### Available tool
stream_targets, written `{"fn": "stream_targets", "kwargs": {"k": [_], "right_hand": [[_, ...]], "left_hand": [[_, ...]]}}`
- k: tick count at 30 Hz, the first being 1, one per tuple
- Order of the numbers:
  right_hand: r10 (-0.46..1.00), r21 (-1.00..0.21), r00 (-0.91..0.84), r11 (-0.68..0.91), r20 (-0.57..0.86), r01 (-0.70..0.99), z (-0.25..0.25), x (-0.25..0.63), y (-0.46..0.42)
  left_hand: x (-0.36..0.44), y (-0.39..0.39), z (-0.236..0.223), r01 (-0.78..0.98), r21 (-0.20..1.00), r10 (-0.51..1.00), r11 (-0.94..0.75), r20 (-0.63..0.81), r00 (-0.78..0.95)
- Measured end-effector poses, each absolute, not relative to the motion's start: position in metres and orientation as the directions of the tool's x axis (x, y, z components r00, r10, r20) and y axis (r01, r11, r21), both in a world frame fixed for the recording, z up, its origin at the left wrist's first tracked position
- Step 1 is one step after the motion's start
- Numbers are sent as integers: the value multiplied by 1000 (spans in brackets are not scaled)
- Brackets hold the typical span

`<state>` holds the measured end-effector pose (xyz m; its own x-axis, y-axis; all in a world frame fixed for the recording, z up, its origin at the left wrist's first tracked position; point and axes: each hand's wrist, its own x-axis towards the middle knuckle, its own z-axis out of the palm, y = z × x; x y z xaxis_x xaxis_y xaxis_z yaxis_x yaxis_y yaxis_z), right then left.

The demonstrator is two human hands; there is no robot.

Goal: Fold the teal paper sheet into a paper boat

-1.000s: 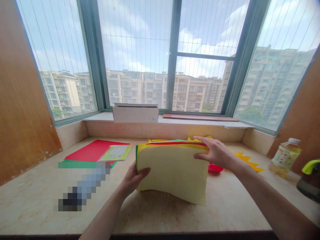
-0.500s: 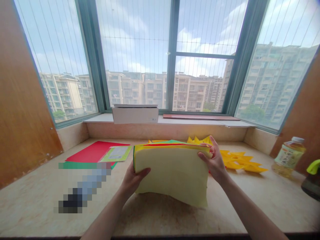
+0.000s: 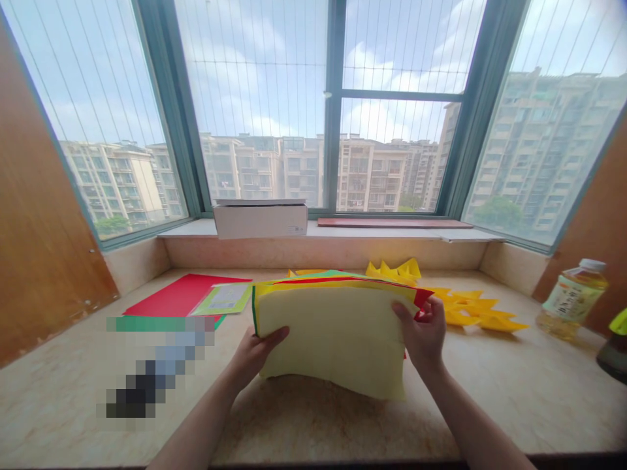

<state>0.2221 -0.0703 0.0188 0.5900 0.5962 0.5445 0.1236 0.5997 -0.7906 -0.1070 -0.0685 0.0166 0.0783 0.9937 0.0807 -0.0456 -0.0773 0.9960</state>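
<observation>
Between my hands a stack of coloured paper (image 3: 333, 339) is held up on edge over the counter. Its near sheet is pale yellow and bows along the bottom; yellow, red and green edges show along the top. My left hand (image 3: 262, 352) grips the stack's left side, thumb on the near face and fingers hidden behind. At the upper right corner, my right hand (image 3: 424, 326) is closed on the stack, thumb in front and fingers curled behind. A red corner (image 3: 422, 297) of one sheet sticks out there by the fingers.
Red sheets (image 3: 171, 294) and a lime-green packet (image 3: 226, 299) lie at the left, near a blurred-out object (image 3: 157, 372). Folded yellow paper pieces (image 3: 484, 313) sit at the right, beside a drink bottle (image 3: 571, 300). A white box (image 3: 259, 220) stands on the windowsill.
My right hand has moved slightly right and down along the stack's corner, and its fingers have curled in. A red corner now sticks out there. My left hand keeps its grip.
</observation>
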Motion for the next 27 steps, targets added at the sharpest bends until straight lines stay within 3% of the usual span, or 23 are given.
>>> {"fn": "stream_targets", "kwargs": {"k": [4, 11, 14, 18, 20, 23, 27], "right_hand": [[653, -823, 570, 563, 499, 76, 20, 230, -71], [806, -865, 339, 500, 485, 48, 8, 232, -76], [863, -889, 264, 456, 430, -40, 7, 234, -77], [897, -905, 300, 387, 325, -177, 5, 239, -77], [934, -919, 219, 329, 282, -218, 4, 240, -78], [956, -940, 95, 291, 278, -177, 2, 236, -81], [906, -924, 210, 381, 368, -27, -4, 226, -84]], "left_hand": [[-108, -69, 17, -13, 991, 989, -135, 136, 56], [-105, -72, 21, 24, 994, 988, -109, 106, 114], [-103, -71, 21, 8, 994, 991, -106, 105, 81], [-101, -68, 21, 69, 984, 986, -165, 164, 22], [-100, -68, 21, 107, 979, 984, -174, 176, -8], [-100, -70, 23, 77, 978, 981, -193, 195, -17], [-99, -72, 24, 9, 955, 947, -297, 296, -122]]}}
